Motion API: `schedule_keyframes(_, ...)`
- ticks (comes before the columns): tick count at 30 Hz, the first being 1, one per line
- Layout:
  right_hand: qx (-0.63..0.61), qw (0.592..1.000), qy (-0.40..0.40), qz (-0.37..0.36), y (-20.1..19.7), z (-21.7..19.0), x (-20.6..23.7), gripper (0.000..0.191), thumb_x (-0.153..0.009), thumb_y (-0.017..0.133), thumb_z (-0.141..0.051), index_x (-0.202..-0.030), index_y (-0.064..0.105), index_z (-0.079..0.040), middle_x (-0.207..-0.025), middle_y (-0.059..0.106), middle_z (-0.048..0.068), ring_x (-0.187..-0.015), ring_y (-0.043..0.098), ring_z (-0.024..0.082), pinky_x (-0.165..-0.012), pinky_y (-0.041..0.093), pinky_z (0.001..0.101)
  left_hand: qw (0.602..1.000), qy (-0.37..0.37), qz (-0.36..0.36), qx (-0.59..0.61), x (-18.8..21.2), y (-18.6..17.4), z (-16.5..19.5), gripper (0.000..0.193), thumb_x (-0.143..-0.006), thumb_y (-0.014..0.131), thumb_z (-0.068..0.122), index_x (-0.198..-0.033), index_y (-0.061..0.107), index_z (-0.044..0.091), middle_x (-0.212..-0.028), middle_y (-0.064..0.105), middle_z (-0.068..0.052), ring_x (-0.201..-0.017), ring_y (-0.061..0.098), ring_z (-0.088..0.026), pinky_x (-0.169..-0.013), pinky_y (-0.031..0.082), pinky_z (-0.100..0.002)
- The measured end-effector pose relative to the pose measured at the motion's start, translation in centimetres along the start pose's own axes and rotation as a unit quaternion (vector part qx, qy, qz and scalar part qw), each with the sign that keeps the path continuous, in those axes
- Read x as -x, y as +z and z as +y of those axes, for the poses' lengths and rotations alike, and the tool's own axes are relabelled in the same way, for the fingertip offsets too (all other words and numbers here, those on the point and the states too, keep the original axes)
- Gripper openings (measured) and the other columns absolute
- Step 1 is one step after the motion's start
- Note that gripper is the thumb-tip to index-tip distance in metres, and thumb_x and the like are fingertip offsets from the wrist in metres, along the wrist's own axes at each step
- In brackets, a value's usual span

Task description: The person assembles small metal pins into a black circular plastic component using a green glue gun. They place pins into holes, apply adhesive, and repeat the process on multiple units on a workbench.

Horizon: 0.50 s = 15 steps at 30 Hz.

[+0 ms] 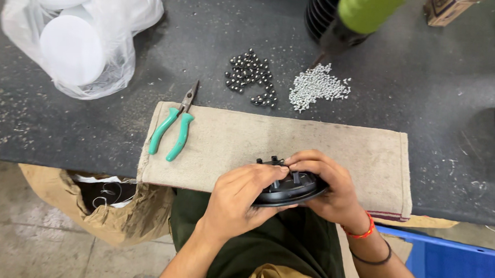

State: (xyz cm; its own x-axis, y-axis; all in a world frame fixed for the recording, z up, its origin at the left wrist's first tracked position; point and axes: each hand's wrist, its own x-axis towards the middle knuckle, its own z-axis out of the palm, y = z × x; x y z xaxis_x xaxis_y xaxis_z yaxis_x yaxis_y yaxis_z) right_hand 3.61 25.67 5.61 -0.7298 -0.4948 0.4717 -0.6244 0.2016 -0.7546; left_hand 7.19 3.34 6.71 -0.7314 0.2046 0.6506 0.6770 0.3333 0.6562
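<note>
While both hands meet over the near edge of a beige cloth mat (pixel 291 140) on the dark bench (pixel 424 90), the left hand (pixel 240 199) and right hand (pixel 325 185) each keep a closed grip on a black oval plastic part (pixel 289 188). Green-handled pliers (pixel 174 128) lie on the mat's left end. Beyond the mat sit dark steel balls (pixel 252 78) and small silver pieces (pixel 318 86).

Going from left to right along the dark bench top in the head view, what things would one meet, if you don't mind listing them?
Clear bag of white discs → green-handled pliers → heap of dark steel balls → heap of small silvery parts → cardboard box.
</note>
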Motion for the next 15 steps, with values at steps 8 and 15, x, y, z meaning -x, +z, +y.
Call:
schedule_keyframes(8,-0.316,0.94,0.125,-0.03,-3.5,1.9,0.4,0.038,-0.095,0.062,-0.021,-0.126,0.062,0.001,-0.128,0.065,0.013,-0.122,0.062,0.023,-0.108,0.048,0.037,1.0,-0.002,0.004,-0.018,-1.1,0.2,-0.4,0.051,-0.073,0.091,0.022,-0.114,0.067,0.004,-0.1,0.075,-0.01,-0.091,0.076,-0.028,-0.081,0.061,-0.036)
schedule_keyframes(15,0.17,0.948,0.262,0.066,-6.2,14.0,-3.3,0.018,-0.093,0.075,-0.017,-0.104,0.074,-0.003,-0.095,0.075,0.011,-0.086,0.069,0.021,-0.08,0.055,0.0347,0.999,-0.034,-0.017,-0.01,-1.3,0.2,-0.6,0.05,-0.072,0.088,0.015,-0.116,0.067,0.006,-0.095,0.075,-0.008,-0.083,0.075,-0.026,-0.074,0.059,-0.035)
